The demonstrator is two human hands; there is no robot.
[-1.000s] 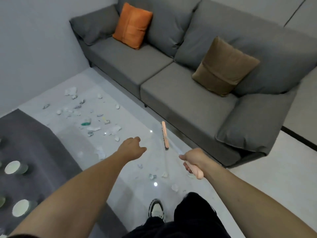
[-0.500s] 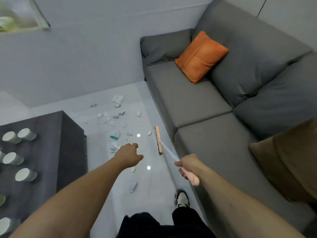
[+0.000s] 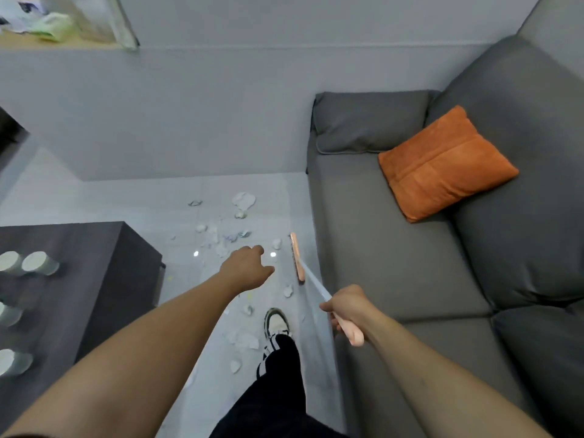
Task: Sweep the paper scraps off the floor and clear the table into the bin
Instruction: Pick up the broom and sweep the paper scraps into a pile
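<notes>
My right hand (image 3: 347,308) grips the pink handle end of a broom. Its pale shaft runs forward to the pink broom head (image 3: 297,257), which rests on the floor along the sofa's front edge. My left hand (image 3: 248,267) is stretched out over the floor with its fingers loosely curled, holding nothing. Paper scraps (image 3: 243,200) lie scattered on the white tiled floor ahead of the broom, and more scraps (image 3: 245,341) lie beside my shoe. The dark table (image 3: 94,273) at left carries several paper cups (image 3: 39,263).
A grey sofa (image 3: 395,254) with an orange cushion (image 3: 445,164) fills the right side. A grey wall closes the far end of the floor strip. My leg and shoe (image 3: 276,324) stand between table and sofa. A shelf with clutter (image 3: 47,23) is at top left.
I have walked forward and turned left; the view swung from the sofa's middle to its far end. The broom head moved along the sofa front toward the scraps. Both hands keep their pose.
</notes>
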